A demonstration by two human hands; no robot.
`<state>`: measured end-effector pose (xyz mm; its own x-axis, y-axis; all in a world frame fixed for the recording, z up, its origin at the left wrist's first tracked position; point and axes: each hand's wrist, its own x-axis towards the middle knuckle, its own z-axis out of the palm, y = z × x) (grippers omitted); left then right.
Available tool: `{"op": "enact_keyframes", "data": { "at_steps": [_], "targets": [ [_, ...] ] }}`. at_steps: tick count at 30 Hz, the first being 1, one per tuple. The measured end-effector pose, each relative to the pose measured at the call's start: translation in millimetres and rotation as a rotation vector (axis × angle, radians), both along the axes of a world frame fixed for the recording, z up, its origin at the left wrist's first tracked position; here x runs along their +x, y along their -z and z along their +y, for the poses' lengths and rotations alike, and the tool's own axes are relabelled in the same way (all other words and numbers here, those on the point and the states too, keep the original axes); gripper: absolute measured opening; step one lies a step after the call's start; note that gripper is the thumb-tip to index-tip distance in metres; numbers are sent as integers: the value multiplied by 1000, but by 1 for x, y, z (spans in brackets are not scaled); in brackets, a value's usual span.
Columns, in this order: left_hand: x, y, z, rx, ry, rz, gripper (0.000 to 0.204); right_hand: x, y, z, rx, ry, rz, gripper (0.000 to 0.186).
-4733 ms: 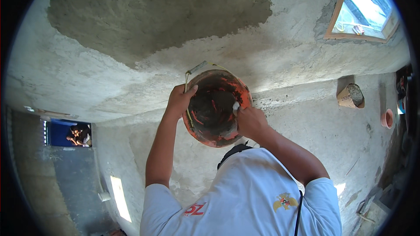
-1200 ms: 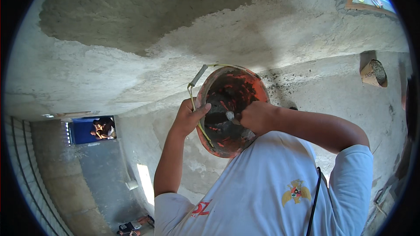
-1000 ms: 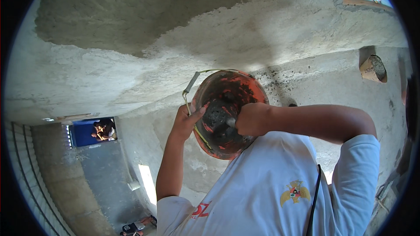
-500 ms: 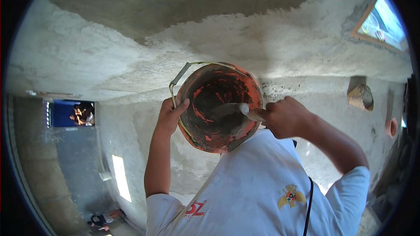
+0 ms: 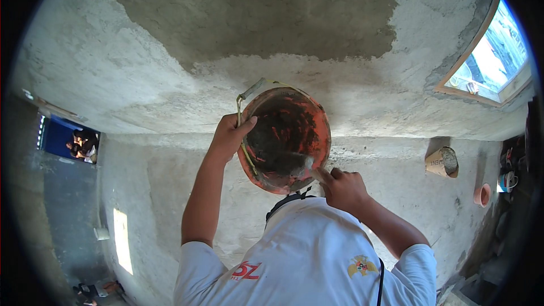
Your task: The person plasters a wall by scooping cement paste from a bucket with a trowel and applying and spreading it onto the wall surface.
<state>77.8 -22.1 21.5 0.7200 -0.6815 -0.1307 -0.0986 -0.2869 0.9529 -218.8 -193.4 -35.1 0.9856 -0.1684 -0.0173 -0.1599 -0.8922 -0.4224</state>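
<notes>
An orange round pan (image 5: 286, 136), smeared inside with grey mortar, is held up close to the plastered surface. My left hand (image 5: 229, 136) grips its left rim beside a thin wire handle. At the pan's lower right rim, my right hand (image 5: 343, 190) is closed on a small trowel (image 5: 310, 165), index finger stretched along it. The trowel's blade rests in the mortar and is mostly hidden. My white shirt (image 5: 306, 260) fills the lower middle.
A darker wet patch of plaster (image 5: 255, 11) spreads above the pan on the paler grey surface. A window (image 5: 490, 56) opens at upper right. A paper sack (image 5: 442, 161) and an orange pot (image 5: 481, 195) sit at right. A blue opening with a person (image 5: 79, 144) is at left.
My right hand has drawn the trowel from the middle of the pan down to its lower right rim. The pan stayed up in my left hand, shifting slightly as the view moved.
</notes>
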Motion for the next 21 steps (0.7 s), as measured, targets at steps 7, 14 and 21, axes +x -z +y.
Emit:
{"op": "enact_keyframes", "data": {
  "at_steps": [7,14,21],
  "targets": [
    [9,-7,-17,-74,55,77,29,-6,-6,-27,-110,187,-24,54],
    [12,20,-23,63,66,-30,31,0,-25,-30,164,251,-117,40],
    [14,11,-14,8,-11,-57,32,-8,-29,-43,566,420,21,24]
  ]
}}
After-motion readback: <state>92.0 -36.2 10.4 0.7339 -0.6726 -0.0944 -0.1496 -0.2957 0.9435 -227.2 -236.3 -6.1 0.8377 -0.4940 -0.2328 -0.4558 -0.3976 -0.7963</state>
